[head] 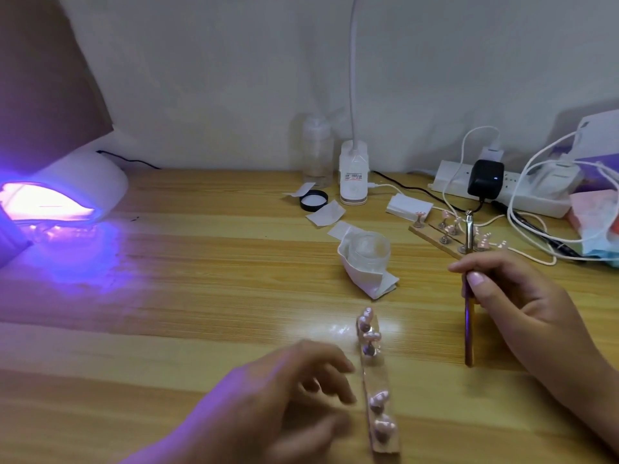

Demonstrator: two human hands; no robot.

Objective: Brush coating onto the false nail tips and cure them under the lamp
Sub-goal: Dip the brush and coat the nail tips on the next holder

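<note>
A wooden strip (377, 383) carrying several pink false nail tips on small stands lies near the front of the table. My left hand (284, 393), blurred, hovers just left of it with fingers spread, holding nothing. My right hand (522, 306) grips a thin brush (469, 296) upright, metal ferrule pointing away from me. A second wooden strip (435, 239) with more pink tips lies behind the brush. The white curing lamp (83, 192) glows purple at the far left. An open clear jar (370, 251) sits on a crumpled white wipe.
A white desk lamp base (353, 175), a clear bottle (316, 152), a black lid (314, 199) and white pads stand at the back. A power strip (502, 192), cables and a face mask (599, 242) crowd the back right.
</note>
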